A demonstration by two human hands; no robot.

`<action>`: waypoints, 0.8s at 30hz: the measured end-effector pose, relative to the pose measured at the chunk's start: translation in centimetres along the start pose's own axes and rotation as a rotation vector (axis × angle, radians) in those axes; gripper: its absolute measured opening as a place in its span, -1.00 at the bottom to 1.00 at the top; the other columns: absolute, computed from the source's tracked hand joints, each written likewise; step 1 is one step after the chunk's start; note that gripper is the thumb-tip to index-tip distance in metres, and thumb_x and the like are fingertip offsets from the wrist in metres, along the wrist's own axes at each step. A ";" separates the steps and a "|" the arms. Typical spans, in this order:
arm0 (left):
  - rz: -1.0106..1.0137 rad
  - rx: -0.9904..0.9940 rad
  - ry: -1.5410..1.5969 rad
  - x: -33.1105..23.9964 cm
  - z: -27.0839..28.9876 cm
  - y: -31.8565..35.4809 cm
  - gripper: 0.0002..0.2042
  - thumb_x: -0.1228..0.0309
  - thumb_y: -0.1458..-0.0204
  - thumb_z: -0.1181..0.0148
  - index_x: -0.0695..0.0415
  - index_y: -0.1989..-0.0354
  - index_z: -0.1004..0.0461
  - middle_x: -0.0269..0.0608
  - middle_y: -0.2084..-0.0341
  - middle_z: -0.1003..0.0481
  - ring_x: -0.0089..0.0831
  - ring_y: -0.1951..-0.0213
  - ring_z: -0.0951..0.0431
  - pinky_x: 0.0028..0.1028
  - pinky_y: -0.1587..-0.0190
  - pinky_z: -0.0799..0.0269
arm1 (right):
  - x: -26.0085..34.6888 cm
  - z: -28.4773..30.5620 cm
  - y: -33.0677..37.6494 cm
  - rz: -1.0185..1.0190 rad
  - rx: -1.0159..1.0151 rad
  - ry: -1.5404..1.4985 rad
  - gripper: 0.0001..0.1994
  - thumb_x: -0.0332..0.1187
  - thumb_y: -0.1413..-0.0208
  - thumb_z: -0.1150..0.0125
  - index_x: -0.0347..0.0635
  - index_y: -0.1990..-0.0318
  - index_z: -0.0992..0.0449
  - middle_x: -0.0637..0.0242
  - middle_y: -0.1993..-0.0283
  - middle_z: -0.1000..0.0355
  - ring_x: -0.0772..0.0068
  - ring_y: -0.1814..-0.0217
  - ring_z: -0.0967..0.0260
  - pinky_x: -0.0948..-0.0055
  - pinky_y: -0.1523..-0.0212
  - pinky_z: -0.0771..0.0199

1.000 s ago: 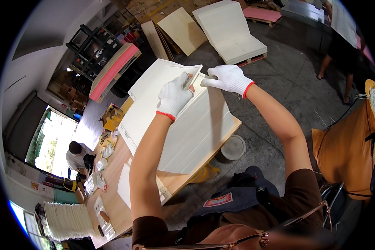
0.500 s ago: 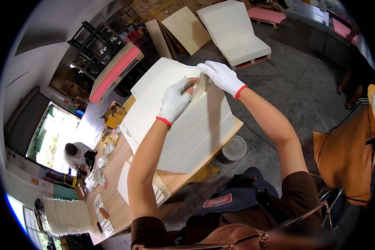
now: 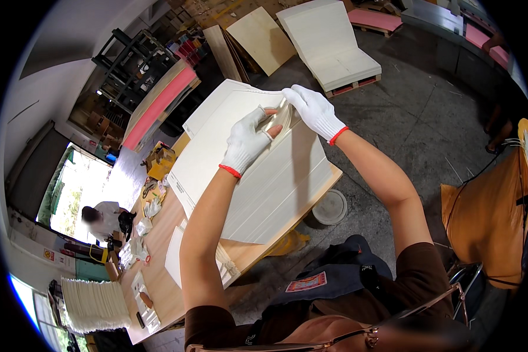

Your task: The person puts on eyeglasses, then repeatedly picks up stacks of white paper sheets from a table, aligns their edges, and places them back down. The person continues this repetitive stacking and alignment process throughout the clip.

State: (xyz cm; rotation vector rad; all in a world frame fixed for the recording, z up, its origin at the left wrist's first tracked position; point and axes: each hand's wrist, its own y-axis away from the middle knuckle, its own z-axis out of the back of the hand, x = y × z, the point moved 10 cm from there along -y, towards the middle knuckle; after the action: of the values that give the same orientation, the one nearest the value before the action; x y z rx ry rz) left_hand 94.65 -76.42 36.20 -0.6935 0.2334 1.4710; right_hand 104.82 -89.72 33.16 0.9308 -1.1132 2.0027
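Note:
A thick stack of large white sheets (image 3: 276,196) lies on the wooden table (image 3: 176,232). My right hand (image 3: 315,112), in a white knit glove with a red cuff, is closed on the far corner of the upper sheets and bends it upward. There the sheet edges (image 3: 282,117) fan apart in a curve. My left hand (image 3: 245,141) wears a matching glove, with bare thumb and forefinger tips showing. These two fingers stand apart against the fanned edges, the thumb nearer me. The left hand's other fingers are partly hidden.
A white bucket (image 3: 330,207) stands on the floor by the table's right edge. Beyond the table is a pallet of white sheets (image 3: 346,64), near leaning boards (image 3: 263,41). Another person (image 3: 104,220) is at the left, beside plastic bags (image 3: 136,249). An orange cloth-like cover (image 3: 487,217) stands right.
My left thumb has moved away from the forefinger, along the sheet edges. My right hand has shifted slightly right, still on the corner. The person at left has leaned a little.

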 end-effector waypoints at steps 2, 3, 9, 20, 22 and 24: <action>-0.020 -0.048 0.026 -0.9 0.4 0.2 -0.63 0.24 -0.09 -0.30 -0.01 -0.09 -0.55 0.00 0.00 -0.60 -0.13 -0.04 -0.61 -0.33 -0.09 -0.47 | 0.0 0.1 0.2 -0.017 0.012 -0.009 -0.39 0.26 -0.32 0.27 -0.14 0.19 -0.48 0.02 0.27 -0.52 -0.13 0.11 -0.47 0.06 0.08 -0.37; -0.030 -0.073 0.039 -1.2 0.6 0.3 -0.64 0.25 -0.10 -0.28 -0.02 -0.09 -0.55 0.00 -0.01 -0.60 -0.11 -0.04 -0.61 -0.33 -0.09 -0.47 | 0.0 0.1 0.3 -0.014 0.006 0.007 -0.39 0.26 -0.32 0.27 -0.13 0.18 -0.47 0.02 0.26 -0.52 -0.13 0.10 -0.47 0.06 0.07 -0.38; 0.086 0.016 -0.120 -0.4 0.1 0.1 -0.69 0.25 -0.16 -0.21 -0.09 -0.09 -0.55 -0.05 0.26 -0.63 -0.20 0.25 -0.63 -0.33 0.11 -0.49 | -0.3 -0.2 0.1 0.051 -0.018 0.031 -0.43 0.24 -0.32 0.23 -0.11 0.12 -0.45 -0.01 0.20 -0.53 -0.15 0.06 -0.47 0.05 0.07 -0.40; 0.039 -0.015 -0.122 -1.8 0.5 0.6 -0.67 0.25 -0.19 -0.16 -0.08 -0.12 -0.55 -0.18 0.27 -0.62 -0.39 0.20 -0.58 -0.42 0.04 -0.45 | -0.5 -0.2 0.3 -0.017 0.004 -0.011 -0.43 0.24 -0.32 0.20 -0.13 0.13 -0.45 0.01 0.18 -0.54 -0.13 0.06 -0.48 0.06 0.06 -0.40; -0.015 -0.068 -0.104 -2.1 0.8 0.7 -0.68 0.26 -0.20 -0.12 -0.10 -0.13 -0.54 -0.12 0.26 -0.62 -0.27 0.20 -0.60 -0.38 0.06 -0.46 | 0.0 0.0 0.5 -0.004 -0.008 -0.010 -0.42 0.24 -0.31 0.20 -0.14 0.14 -0.45 0.02 0.20 -0.54 -0.12 0.07 -0.48 0.07 0.06 -0.39; -0.081 -0.104 -0.105 -2.6 1.0 0.8 -0.69 0.26 -0.22 -0.08 -0.13 -0.12 -0.52 -0.01 0.25 -0.62 -0.06 0.21 -0.63 -0.29 0.11 -0.49 | 0.0 0.0 0.5 -0.004 -0.009 -0.003 -0.43 0.24 -0.31 0.19 -0.14 0.14 -0.45 0.02 0.21 -0.54 -0.12 0.07 -0.48 0.06 0.06 -0.39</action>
State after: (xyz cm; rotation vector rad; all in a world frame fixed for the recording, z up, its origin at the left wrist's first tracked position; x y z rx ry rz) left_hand 93.35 -78.04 38.22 -0.6993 0.0477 1.4452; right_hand 104.42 -89.89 32.97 0.9304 -1.1206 1.9922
